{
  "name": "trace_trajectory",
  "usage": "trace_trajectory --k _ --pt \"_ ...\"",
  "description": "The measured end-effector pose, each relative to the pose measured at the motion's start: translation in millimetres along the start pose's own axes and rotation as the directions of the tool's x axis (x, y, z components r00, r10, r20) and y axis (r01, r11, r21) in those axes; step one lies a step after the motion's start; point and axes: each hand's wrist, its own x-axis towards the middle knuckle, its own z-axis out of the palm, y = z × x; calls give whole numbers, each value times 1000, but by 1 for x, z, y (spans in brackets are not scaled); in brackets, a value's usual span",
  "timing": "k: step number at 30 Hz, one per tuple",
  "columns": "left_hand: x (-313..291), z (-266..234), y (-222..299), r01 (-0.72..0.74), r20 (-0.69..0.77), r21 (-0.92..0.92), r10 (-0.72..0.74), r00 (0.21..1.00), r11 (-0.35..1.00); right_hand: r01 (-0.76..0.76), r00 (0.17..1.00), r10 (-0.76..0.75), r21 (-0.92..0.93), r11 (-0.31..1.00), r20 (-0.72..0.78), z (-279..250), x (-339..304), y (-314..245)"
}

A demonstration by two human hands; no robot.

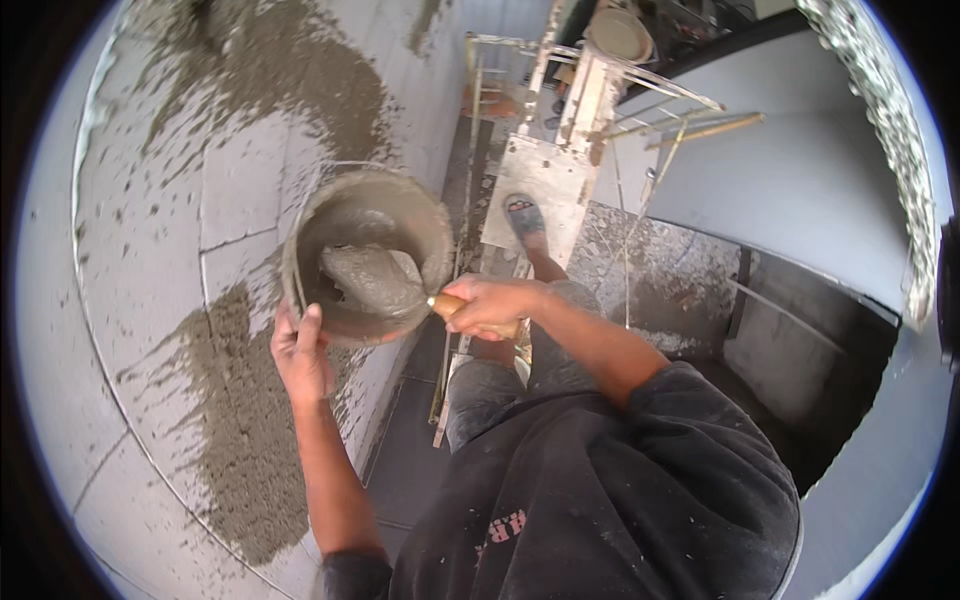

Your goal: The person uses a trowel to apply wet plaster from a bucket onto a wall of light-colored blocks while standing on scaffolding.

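Observation:
A mortar-caked bucket [432,235] hangs before me at the left, tilted so that its inside shows. My left hand [303,355] grips its near left rim, thumb over the edge. In my right hand [487,305] is the wooden handle of a trowel [445,304], reaching over the bucket's right rim. Wet grey mortar [372,278] is heaped on the trowel's blade inside the bucket and hides most of the blade. More mortar lines the bucket's wall.
A block wall [245,190] with splattered patches of mortar [245,450] rises along the left. My foot [524,217] stands on a narrow plank platform [545,175] with metal scaffold frames [672,160]. Another bucket [620,37] sits at its far end. The lower floor [680,270] has debris.

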Motion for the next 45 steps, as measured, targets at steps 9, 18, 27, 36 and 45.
trace_trajectory --k 9,18,27,36,45 --pt "36 52 -80 219 -38 -336 -246 969 916 -60 971 90 138 989 -220 -29 -26 2" --pt "50 63 -124 350 -70 -413 -412 909 841 246 940 -128 368 897 -318 -109 -74 23" --pt "11 -7 -163 417 -167 -357 -496 852 836 637 447 -303 62 768 -842 -207 -151 40" --pt "-64 -49 -223 452 -332 -464 -623 709 762 118 -411 -239 -311 943 -880 -336 119 159" --pt "-84 -36 -238 480 -359 -520 -691 627 707 740 561 -638 -28 672 -527 -53 265 -56"
